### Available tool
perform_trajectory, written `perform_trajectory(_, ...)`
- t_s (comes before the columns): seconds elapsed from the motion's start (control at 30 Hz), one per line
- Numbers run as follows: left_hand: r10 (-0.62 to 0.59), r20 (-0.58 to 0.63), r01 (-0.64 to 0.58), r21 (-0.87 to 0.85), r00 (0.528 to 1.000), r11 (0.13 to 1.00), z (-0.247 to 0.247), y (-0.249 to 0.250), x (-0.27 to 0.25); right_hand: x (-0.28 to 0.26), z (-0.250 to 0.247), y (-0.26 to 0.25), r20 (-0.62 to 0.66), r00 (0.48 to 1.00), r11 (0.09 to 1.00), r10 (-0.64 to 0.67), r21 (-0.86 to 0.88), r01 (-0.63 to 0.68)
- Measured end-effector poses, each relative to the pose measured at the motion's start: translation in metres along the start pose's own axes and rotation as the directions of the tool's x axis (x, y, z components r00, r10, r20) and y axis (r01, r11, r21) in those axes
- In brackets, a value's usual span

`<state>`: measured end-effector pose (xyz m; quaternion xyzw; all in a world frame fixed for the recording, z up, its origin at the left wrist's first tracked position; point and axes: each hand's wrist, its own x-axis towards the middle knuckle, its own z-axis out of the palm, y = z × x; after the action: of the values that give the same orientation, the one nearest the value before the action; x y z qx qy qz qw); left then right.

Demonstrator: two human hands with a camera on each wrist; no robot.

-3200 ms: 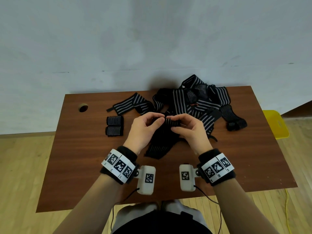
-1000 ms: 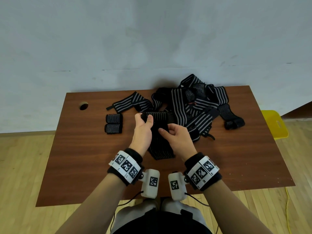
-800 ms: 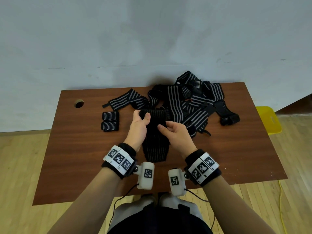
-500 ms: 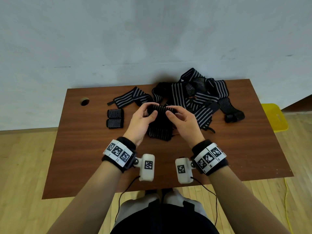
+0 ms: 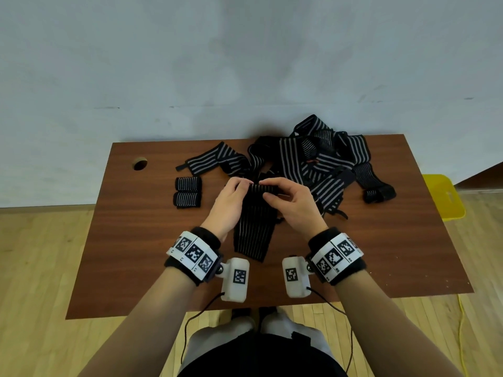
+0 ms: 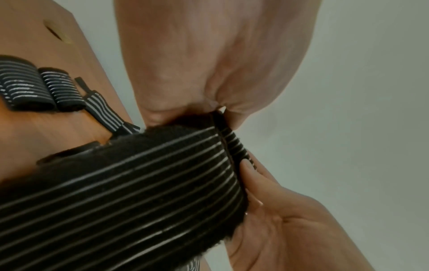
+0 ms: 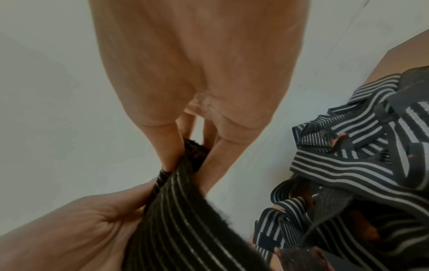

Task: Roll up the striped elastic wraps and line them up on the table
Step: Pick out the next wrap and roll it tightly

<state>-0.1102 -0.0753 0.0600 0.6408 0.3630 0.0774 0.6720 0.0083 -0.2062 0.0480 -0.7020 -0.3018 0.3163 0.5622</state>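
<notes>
We pinch the wrap's [image 5: 254, 224] rolled top with our left hand [image 5: 227, 205] and right hand [image 5: 292, 202], mid-roll; next we must wind its hanging tail tight

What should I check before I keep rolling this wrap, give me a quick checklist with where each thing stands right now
1. Left hand grips the rolled end of the wrap: ok.
2. Right hand pinches the same roll from the other side: ok.
3. Stripes line up across the roll's edge: cannot tell, fingers cover most of it.
4. Loose tail lies flat toward you on the table: ok.
5. Tail is apart from the pile of wraps: cannot tell, the right hand hides that side.
6. Bare table in front of the two finished rolls for the next one: ok.
</notes>
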Motion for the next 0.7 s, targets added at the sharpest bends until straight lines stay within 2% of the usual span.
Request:
perform_trajectory(0.13, 0.001, 0.018, 0.000, -0.045, 1.000, 0.999, 0.000, -0.003, -0.001, 0.000, 0.001, 0.001, 0.019, 0.994, 0.990, 0.108, 0.089, -0.109)
perform_trajectory(0.23, 0.019, 0.033, -0.018, -0.010, 0.999, 1.000, 0.002, -0.005, -0.001, 0.000, 0.000, 0.001, -0.003, 0.984, 0.983, 0.179, 0.037, -0.178)
perform_trajectory(0.3, -0.006, 0.035, 0.007, -0.024, 0.999, 1.000, 0.002, -0.007, 0.002, 0.000, -0.002, 0.004, 0.032, 0.987, 0.986, 0.156, 0.061, -0.158)
perform_trajectory(0.5, -0.066, 0.064, 0.074, -0.134, 0.996, 0.988, 0.012, -0.002, -0.002, 0.003, -0.007, 0.007, 0.006, 0.999, 0.999, 0.044, 0.012, -0.044)
perform_trajectory(0.6, -0.082, 0.025, 0.084, -0.084, 0.996, 0.993, 0.018, -0.003, -0.005, 0.004, -0.003, 0.007, 0.020, 1.000, 0.998, 0.015, -0.061, -0.013)
perform_trajectory(0.7, -0.068, 0.007, 0.068, -0.053, 0.998, 0.996, 0.019, -0.004, -0.007, 0.003, -0.002, 0.003, 0.055, 0.998, 0.999, 0.033, -0.040, -0.031)
